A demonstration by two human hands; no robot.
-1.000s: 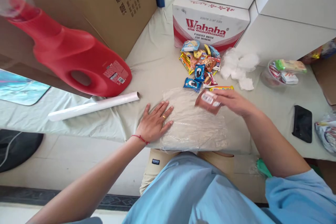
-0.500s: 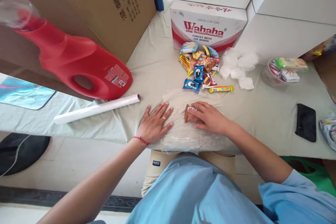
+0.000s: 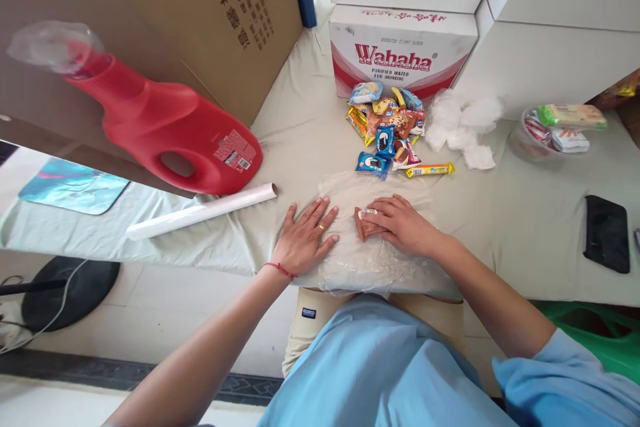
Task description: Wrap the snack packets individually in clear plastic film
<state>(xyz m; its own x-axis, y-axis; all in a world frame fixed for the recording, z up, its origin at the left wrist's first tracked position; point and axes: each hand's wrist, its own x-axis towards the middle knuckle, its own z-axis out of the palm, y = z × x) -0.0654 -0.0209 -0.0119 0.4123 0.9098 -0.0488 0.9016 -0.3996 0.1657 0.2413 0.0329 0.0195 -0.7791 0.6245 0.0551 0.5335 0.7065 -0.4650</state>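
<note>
My left hand (image 3: 306, 235) lies flat with fingers spread, at the left edge of a sheet of clear plastic film (image 3: 350, 265). Under the fingers of my right hand (image 3: 403, 225) is a brown snack packet (image 3: 365, 227), its left end showing and the rest covered by the hand. The packet rests on the film near the table's front edge. Just beyond the film is a pile of wrapped snacks (image 3: 385, 140) in blue, yellow and red packaging. A yellow stick-shaped packet (image 3: 430, 169) lies at the pile's near right side.
To the left are a white roll (image 3: 203, 211) and a large red jug (image 3: 185, 133), with a cardboard box (image 3: 200, 20) behind. A Wahaba-type water carton (image 3: 400, 53) stands at the back. White crumpled pieces (image 3: 463, 123), a plastic tub of packets (image 3: 533, 140) and a black phone (image 3: 607, 233) sit rightward.
The brown packet has turned slightly under my right hand. My left hand stays flat on the film. The whole view has shifted, so everything appears a little further right.
</note>
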